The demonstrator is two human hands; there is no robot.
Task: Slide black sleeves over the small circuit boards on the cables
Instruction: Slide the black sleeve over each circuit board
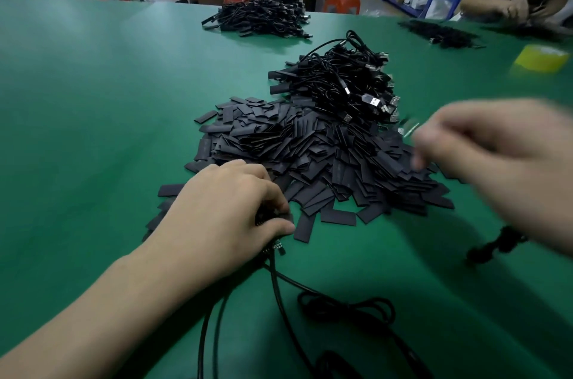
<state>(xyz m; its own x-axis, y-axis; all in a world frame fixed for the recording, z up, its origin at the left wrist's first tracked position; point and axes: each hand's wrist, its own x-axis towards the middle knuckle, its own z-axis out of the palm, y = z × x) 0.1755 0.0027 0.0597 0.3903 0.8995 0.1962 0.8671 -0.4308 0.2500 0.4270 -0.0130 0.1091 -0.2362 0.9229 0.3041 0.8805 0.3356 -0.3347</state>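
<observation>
Left hand (223,214) lies knuckles up at the near edge of the sleeves (310,158). Its fingers and thumb are curled round the ends of a few cables (280,288). Something black sits in the pinch between thumb and forefinger, but I cannot tell whether it is a sleeve or a cable end. Just under the thumb, small metal parts of the cable ends peep out. From the hand the cables run back along the forearm's side toward the person, and one lies looped on the table (93,99) to the hand's right.

The sleeves are flat black pieces in a wide loose pile that spreads from the left hand's knuckles across to the right hand (496,161). That hand is raised over the pile's right edge and badly blurred. Its fingers look bent, yet I cannot tell whether they hold anything. Just past its fingertips shows a green strip (410,128), too smeared to name. Below its wrist is a blurred black bundle (496,245).

Beyond the sleeves, ahead of both hands, stands a cable heap (341,83) with plugs showing on its right side. Farther off lie a second heap (263,15) and, to the right, a third heap (443,32). A yellow roll (541,57) sits well beyond the right hand, and behind it another person's hands (514,9) are at the table's far edge.
</observation>
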